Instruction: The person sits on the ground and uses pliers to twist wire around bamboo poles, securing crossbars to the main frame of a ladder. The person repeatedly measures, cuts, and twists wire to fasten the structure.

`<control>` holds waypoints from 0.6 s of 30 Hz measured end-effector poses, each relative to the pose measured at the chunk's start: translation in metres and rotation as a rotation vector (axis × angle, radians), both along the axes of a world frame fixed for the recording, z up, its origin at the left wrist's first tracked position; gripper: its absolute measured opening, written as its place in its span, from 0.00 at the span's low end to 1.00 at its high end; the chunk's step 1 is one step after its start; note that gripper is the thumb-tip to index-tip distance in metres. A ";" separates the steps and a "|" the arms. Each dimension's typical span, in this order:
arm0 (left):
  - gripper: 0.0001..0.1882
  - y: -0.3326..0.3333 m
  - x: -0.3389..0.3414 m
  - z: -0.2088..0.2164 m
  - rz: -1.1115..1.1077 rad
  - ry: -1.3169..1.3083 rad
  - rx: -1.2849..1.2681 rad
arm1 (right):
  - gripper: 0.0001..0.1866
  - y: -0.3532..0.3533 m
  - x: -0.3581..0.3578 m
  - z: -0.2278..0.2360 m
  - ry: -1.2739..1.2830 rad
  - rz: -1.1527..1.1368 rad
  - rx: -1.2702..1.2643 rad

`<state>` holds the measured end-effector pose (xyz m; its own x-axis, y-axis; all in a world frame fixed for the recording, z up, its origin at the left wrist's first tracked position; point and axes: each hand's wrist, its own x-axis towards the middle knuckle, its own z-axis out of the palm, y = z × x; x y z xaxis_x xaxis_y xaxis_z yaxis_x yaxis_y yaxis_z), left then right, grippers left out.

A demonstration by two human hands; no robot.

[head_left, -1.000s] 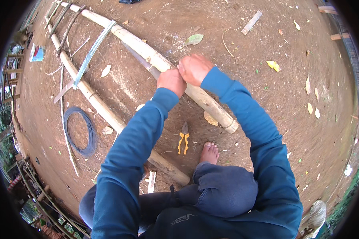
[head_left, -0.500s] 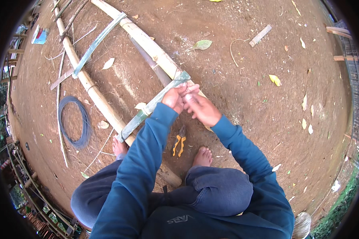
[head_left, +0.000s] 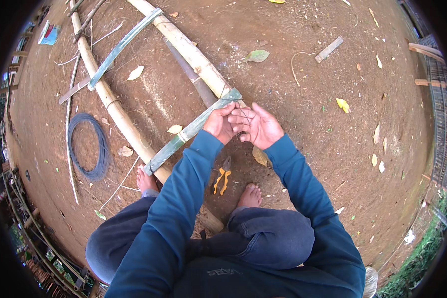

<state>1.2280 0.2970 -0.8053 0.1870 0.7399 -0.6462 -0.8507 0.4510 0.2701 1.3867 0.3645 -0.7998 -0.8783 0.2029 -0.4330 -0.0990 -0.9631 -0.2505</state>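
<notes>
A green split-bamboo slat (head_left: 203,121) lies across two long pale bamboo poles, the right pole (head_left: 186,44) and the left pole (head_left: 119,116). Close to the slat's upper right end, my left hand (head_left: 219,124) is closed, its thumb laid along the slat's edge. A thin dark wire (head_left: 244,117) shows between my hands and seems to run into the left one, though the fingers partly hide it. Just right of it, my right hand (head_left: 262,128) is palm up with fingers stretched toward the left hand, the thumb apart.
Orange-handled pliers (head_left: 222,180) lie on the dirt between my feet. A coil of dark wire (head_left: 70,146) rests left of the poles. Farther up, a second green slat (head_left: 124,44) spans the poles. A blue and white container (head_left: 48,34) stands far left; leaves and a wood scrap (head_left: 329,49) are scattered right.
My right hand has turned palm up, opened its fingers and drawn slightly right, away from the left hand. The left hand stays by the slat's end. The view has shifted slightly.
</notes>
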 end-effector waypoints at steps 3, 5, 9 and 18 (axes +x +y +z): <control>0.13 -0.001 -0.010 -0.003 -0.060 0.106 -0.041 | 0.24 -0.011 -0.016 -0.007 -0.202 -0.036 0.029; 0.15 -0.001 -0.009 -0.020 -0.067 0.071 0.025 | 0.21 -0.020 -0.021 -0.011 -0.334 -0.018 0.026; 0.20 0.001 -0.011 -0.010 -0.102 0.129 -0.029 | 0.21 -0.012 -0.028 0.012 -0.289 -0.098 -0.040; 0.13 0.017 -0.022 0.053 -0.394 0.960 -0.126 | 0.10 0.000 -0.036 0.011 -0.291 -0.091 0.045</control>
<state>1.2057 0.3137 -0.7525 -0.2328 0.6552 -0.7187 -0.0899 0.7213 0.6867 1.3509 0.3642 -0.7891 -0.6964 0.2997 -0.6521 -0.1021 -0.9408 -0.3233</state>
